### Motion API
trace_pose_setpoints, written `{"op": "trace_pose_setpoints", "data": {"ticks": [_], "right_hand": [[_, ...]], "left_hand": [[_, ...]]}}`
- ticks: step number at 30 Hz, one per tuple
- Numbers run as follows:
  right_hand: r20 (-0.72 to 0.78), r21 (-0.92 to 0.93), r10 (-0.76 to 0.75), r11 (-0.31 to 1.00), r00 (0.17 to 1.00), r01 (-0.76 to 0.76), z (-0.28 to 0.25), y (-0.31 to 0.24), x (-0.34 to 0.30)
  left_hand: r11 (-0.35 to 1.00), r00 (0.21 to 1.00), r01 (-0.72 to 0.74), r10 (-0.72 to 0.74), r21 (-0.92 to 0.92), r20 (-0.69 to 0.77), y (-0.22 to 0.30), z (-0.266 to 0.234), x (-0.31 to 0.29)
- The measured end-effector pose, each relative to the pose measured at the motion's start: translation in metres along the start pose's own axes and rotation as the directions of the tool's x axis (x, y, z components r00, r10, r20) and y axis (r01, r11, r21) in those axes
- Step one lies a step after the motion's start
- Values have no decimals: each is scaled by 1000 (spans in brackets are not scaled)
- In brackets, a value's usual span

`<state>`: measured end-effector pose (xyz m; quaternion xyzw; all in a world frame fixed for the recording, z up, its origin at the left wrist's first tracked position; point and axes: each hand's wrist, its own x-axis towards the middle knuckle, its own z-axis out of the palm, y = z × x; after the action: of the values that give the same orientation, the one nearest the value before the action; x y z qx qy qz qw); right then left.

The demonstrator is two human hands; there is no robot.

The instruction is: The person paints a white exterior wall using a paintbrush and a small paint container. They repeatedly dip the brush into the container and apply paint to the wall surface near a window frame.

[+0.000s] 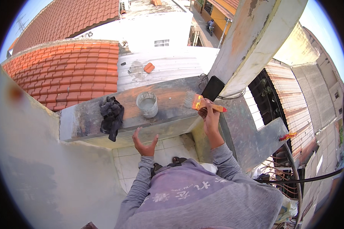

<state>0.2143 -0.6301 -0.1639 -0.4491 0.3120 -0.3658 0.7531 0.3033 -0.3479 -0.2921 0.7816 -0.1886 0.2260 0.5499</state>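
Note:
A flat paintbrush [202,103] with pale bristles and an orange, red-tipped handle is in my right hand [211,121], fingers wrapped round the handle. Its bristles point left, above the ledge. My left hand [144,143] holds nothing; thumb and fingers are spread apart in front of the ledge's near edge. Just beyond that hand, a clear plastic cup [147,108] with greyish contents stands on the worn ledge [168,86]. A crumpled black cloth [111,115] lies left of the cup, partly hanging over the edge.
A black phone [213,88] leans by the concrete pillar [252,42], with thin wire round the pillar's base. A plastered wall [30,152] rises at left. Tiled roofs [65,72] and a street lie beyond and below the ledge. A black cable [305,180] crosses at right.

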Motion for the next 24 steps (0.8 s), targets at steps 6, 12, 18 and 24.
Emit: {"op": "trace_pose_setpoints", "data": {"ticks": [6, 12, 18, 24], "right_hand": [[554, -535, -177, 672, 813, 511, 32, -49, 73], [750, -443, -349, 364, 561, 819, 117, -107, 43], [866, -148, -201, 771, 458, 619, 209, -84, -28], [869, -159, -109, 862, 482, 481, 285, -16, -64]], "left_hand": [[980, 981, 190, -191, 55, 15, -4, -50, -60], [935, 932, 345, -330, 82, -151, 4, -79, -64], [948, 942, 308, -291, 85, -168, 5, -95, -37], [883, 997, 44, -7, 468, -80, -21, -91, 99]]}}
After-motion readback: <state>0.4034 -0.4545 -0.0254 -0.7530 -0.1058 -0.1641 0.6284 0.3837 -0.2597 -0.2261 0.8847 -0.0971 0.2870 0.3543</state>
